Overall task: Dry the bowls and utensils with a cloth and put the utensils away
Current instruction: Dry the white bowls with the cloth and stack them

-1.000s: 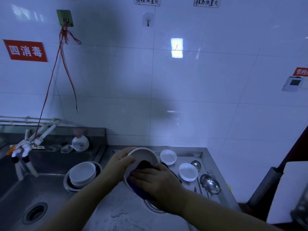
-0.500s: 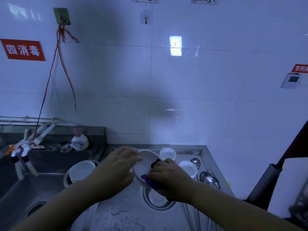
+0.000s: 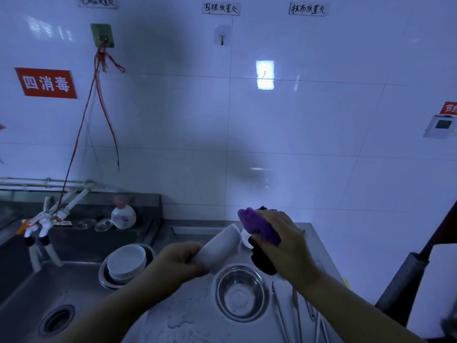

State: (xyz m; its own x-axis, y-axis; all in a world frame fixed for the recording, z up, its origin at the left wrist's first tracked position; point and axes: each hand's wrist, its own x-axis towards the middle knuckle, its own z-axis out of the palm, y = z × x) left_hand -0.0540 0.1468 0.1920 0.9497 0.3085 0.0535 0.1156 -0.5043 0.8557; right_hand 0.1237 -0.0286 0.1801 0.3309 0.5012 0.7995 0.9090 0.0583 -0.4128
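Note:
My left hand (image 3: 181,259) grips a white bowl (image 3: 221,246) by its edge, tilted on its side above the steel counter (image 3: 319,246). Just right of the bowl, my right hand (image 3: 286,246) is closed on a purple and black cloth (image 3: 259,230), lifted clear of the bowl. A steel bowl (image 3: 241,293) sits upright on the wet counter below both hands. Long metal utensils (image 3: 296,310) lie to its right. Part of a small white dish (image 3: 244,240) shows behind the cloth.
White bowls stacked in a steel basin (image 3: 126,264) stand at the sink's right edge. The sink (image 3: 37,293) with its drain (image 3: 57,320) lies at left, a tap (image 3: 42,224) and a soap bottle (image 3: 123,216) behind it. Water pools on the counter (image 3: 188,315).
My right hand has pulled the cloth out of the white bowl and raised it to the right. My left hand has tipped the bowl onto its side. The steel bowl beneath is now uncovered.

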